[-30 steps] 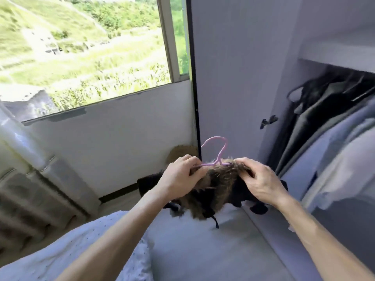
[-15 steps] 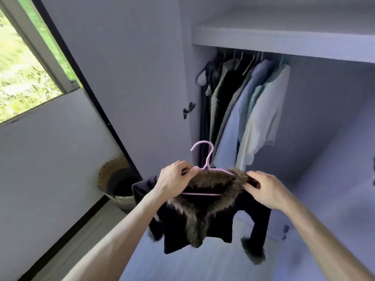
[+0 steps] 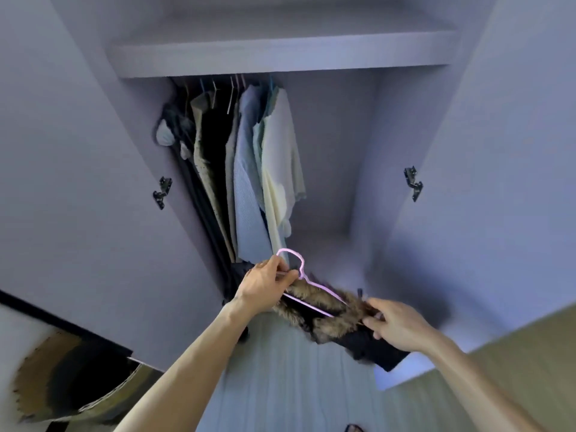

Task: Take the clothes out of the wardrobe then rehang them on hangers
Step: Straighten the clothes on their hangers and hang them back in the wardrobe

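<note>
Clothes hang in a tight row (image 3: 246,169) at the left end of an open, pale lilac wardrobe (image 3: 336,151): dark pieces lie nearest the side wall, then a beige one, a pale blue one and a cream top (image 3: 277,163) on the outer side. A broad shelf (image 3: 280,54) spans the wardrobe above them. Both doors stand wide, with a black hinge on the left door (image 3: 162,192) and another on the right door (image 3: 413,183).

In front of the opening, below the hanging row, both bare arms reach forward with a thin pink wire hanger (image 3: 324,288) carrying a black garment with a brown fur collar (image 3: 314,302). The hanger is tilted, its left end higher and its right end lower, and its hook points up just in front of the hems of the pale clothes. The left hand (image 3: 268,285) has its fingers curled and pinches the hanger at its left end, close to the neck of the hook. The right hand (image 3: 396,325) has its fingers curled round the fur collar and the black cloth at the hanger's lower right end. The garment's dark body droops below that hand, over the pale floor (image 3: 286,385).

At the lower left a woven basket (image 3: 62,388) shows, blurred.
</note>
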Available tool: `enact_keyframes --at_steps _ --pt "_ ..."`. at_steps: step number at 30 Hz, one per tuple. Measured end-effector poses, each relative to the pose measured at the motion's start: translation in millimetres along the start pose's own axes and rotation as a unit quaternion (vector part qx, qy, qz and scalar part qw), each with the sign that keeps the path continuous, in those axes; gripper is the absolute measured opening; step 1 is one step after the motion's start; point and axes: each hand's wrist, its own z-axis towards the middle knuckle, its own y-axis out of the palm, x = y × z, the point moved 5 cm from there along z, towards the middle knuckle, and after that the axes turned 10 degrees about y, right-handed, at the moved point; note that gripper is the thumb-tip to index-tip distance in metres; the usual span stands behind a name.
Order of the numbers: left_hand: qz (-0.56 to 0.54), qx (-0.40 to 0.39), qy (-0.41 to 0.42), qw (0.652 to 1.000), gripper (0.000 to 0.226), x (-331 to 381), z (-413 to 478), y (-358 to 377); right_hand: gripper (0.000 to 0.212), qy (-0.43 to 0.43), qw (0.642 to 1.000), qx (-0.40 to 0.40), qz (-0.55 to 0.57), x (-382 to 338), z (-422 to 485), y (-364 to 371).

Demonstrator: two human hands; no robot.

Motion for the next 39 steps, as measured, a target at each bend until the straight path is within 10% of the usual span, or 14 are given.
enact_keyframes --at_steps 11,23,39 --pt "0.038 -0.024 0.038 0.998 0.060 4 31 -17 0.016 0.093 0.993 0.000 0.075 3 19 23" --pt "0.313 0.286 0.130 0.896 0.070 54 137 -249 0.013 0.046 0.978 0.031 0.202 -85 146 -74" --pt "0.343 0.338 0.050 0.875 0.065 32 254 -317 0.009 -0.053 0.940 0.134 0.309 -223 281 -258"
